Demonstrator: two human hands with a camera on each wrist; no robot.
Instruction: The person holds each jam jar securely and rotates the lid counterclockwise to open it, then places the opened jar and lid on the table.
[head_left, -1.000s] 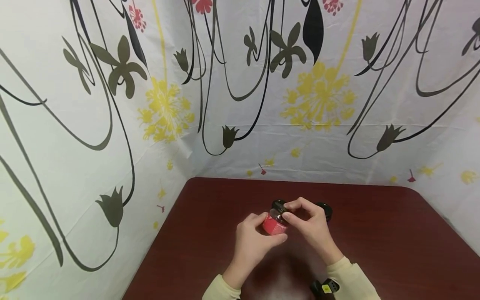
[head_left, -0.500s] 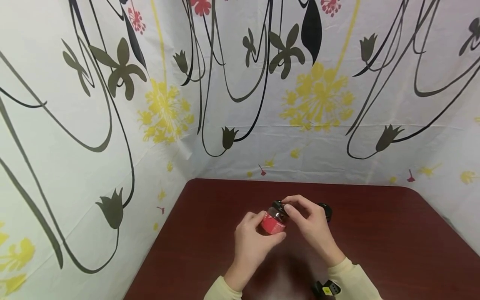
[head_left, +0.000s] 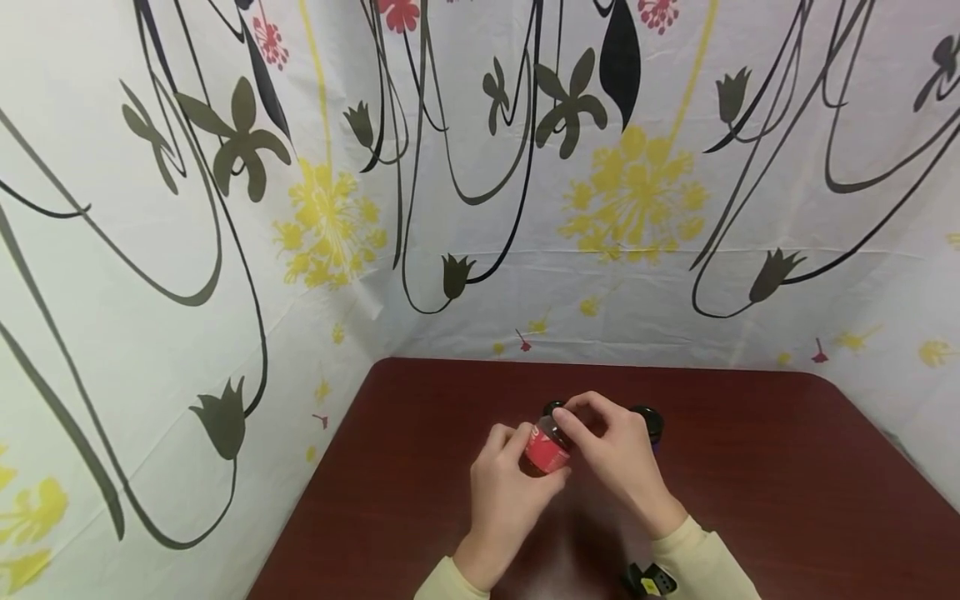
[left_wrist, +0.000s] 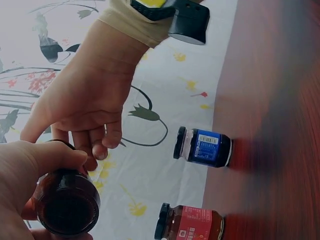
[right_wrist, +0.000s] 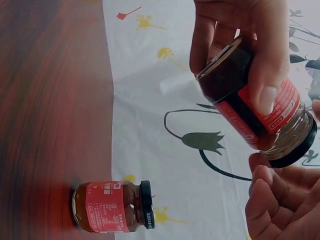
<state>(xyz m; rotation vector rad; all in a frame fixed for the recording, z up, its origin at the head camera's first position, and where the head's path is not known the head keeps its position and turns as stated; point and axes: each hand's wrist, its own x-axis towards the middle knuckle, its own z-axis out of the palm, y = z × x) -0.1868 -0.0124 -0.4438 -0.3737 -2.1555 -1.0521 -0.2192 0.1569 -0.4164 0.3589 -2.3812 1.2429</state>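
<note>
My left hand [head_left: 506,492] grips a small glass jar [head_left: 546,450] with a red label, holding it tilted above the table, its neck toward my right hand [head_left: 618,450]. The right thumb and fingertips pinch the jar's black lid [right_wrist: 297,150], which the right hand mostly hides in the head view. In the left wrist view the dark base of the held jar faces the camera. A second red-label jar [right_wrist: 107,207] with a black lid stands on the table behind the hands. A blue-label jar [left_wrist: 206,148] stands to its right, partly behind the right hand in the head view.
The dark red-brown table [head_left: 420,417] has rounded far corners. A white cloth [head_left: 480,333] with printed flowers hangs behind it and along the left side. A black camera [head_left: 651,581] is strapped at the right wrist.
The right fingers have shifted slightly left around the lid, with the thumb farther over it. The left hand keeps its grip, and the held jar has turned a little.
</note>
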